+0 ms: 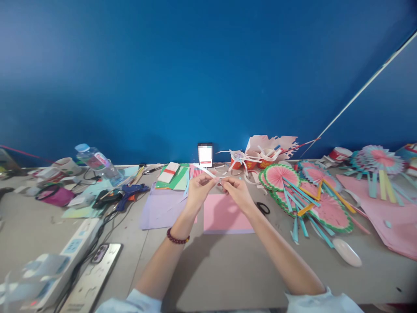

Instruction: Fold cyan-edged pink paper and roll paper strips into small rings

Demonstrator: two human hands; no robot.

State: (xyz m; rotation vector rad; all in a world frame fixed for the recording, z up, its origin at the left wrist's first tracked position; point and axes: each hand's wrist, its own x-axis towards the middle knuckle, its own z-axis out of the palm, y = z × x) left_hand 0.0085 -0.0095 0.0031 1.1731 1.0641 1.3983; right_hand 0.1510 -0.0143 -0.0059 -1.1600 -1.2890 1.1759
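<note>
My left hand and my right hand meet above the middle of the table, fingertips almost touching. Pinched between thumb and fingers of both is a narrow white paper strip, whose free end sticks out past the left fingers toward the wall. Exactly how the strip is folded at the fingertips is too small to make out. Below the hands lie a pink paper sheet and a lilac sheet. Black scissor handles show just right of my right forearm.
Paper watermelon fans with blue strips spread on the right, near red paper cups. To the left are a blue glue gun, a tilted plastic bottle, a power strip and a phone. A blue wall stands behind.
</note>
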